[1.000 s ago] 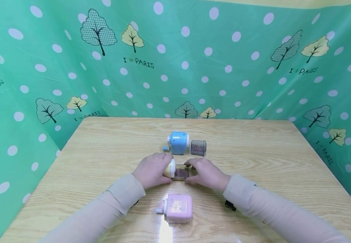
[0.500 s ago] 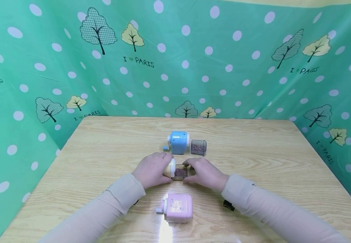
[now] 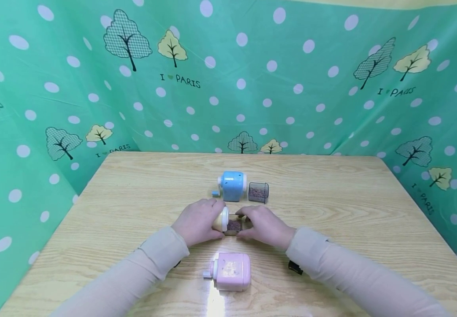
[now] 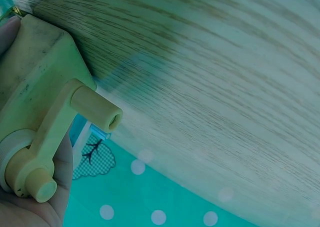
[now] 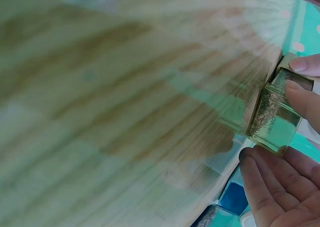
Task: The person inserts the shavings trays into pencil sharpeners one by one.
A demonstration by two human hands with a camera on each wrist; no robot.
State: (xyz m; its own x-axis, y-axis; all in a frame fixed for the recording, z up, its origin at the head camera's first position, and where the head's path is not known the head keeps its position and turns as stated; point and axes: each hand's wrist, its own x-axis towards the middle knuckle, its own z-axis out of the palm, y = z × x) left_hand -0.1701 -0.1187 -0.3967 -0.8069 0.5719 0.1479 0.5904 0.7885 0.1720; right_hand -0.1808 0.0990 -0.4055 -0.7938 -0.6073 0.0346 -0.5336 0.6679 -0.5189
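Head view, left hand [image 3: 198, 222] curled round yellow sharpener [image 3: 218, 223], right hand [image 3: 267, 226] partly open with thumb and fingers pinching drawer [image 3: 234, 226], drawer projecting from yellow sharpener's white-rimmed end, both located between blue sharpener [image 3: 233, 187] and pink sharpener [image 3: 233, 271].

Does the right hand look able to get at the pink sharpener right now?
Probably yes, but not without letting go first: the right hand is holding the clear drawer, though nothing visible stands between it and the pink sharpener.
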